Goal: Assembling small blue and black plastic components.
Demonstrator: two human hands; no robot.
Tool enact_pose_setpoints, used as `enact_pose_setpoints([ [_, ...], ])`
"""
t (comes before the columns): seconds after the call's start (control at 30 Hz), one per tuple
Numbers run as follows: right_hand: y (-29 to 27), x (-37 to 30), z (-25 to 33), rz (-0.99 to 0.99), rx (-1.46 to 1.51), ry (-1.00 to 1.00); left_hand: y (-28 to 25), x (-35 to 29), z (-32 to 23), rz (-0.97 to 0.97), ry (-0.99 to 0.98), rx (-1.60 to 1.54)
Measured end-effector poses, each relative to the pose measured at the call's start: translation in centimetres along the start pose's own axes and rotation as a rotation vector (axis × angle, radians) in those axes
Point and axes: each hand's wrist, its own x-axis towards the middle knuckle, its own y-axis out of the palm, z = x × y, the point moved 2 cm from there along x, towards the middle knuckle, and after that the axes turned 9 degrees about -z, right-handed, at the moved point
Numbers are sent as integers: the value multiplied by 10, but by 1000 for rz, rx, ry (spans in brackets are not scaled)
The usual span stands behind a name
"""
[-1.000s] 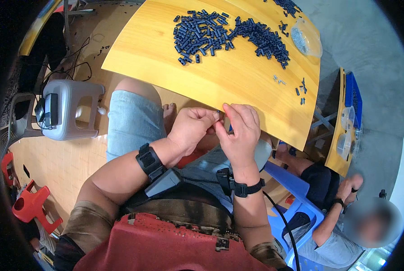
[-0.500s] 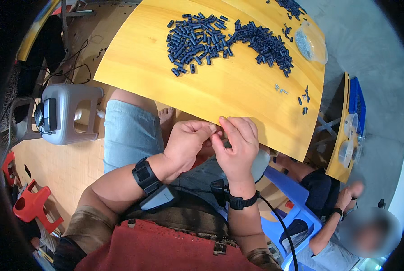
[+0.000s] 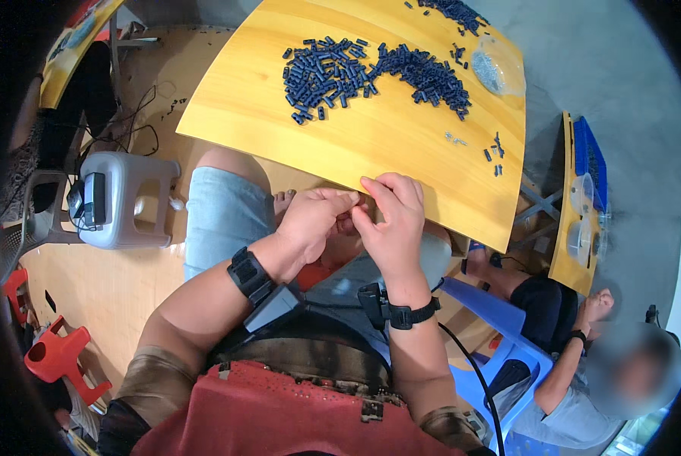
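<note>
At the near edge of the yellow table point(image 3: 401, 144), my two hands almost meet at the fingertips. My left hand point(image 3: 310, 223) is closed, thumb pressed against the curled fingers. Beside it, my right hand point(image 3: 393, 216) bends thumb and fingers together in a pinch. Whatever is between the fingers is hidden or too small to name. Beyond my hands lie a loose pile of small black tubular parts point(image 3: 321, 76) and a denser black heap point(image 3: 428, 72). To the right are a few small silver metal pieces point(image 3: 454, 139) and several separate black parts point(image 3: 498, 144).
A clear dish of small silver pieces point(image 3: 488, 70) stands near the table's right edge. On the left are a grey plastic stool point(image 3: 123, 201) and a red stool point(image 3: 59, 353). A blue chair point(image 3: 500, 327) and another person point(image 3: 576, 380) are at right. A cable point(image 3: 469, 357) trails from my right wrist.
The view has shifted a little, so the table and piles sit slightly left of before. Both hands stay pinched together at the table edge, with only slight movement of the fingers.
</note>
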Motion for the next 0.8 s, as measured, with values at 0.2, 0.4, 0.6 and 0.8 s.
enact_pose_setpoints([
  [0.2,-1,-1,-3,-1,32,18,-2,-2,-2,12,-26,60],
  [0.4,0,-1,-1,10,30,24,-8,-6,-2,23,-24,-74],
  [0.6,0,-1,-4,10,17,20,-8,-5,-6,79,-32,-5],
  [0.8,-2,2,-3,23,18,9,-10,4,-14,80,-62,133],
])
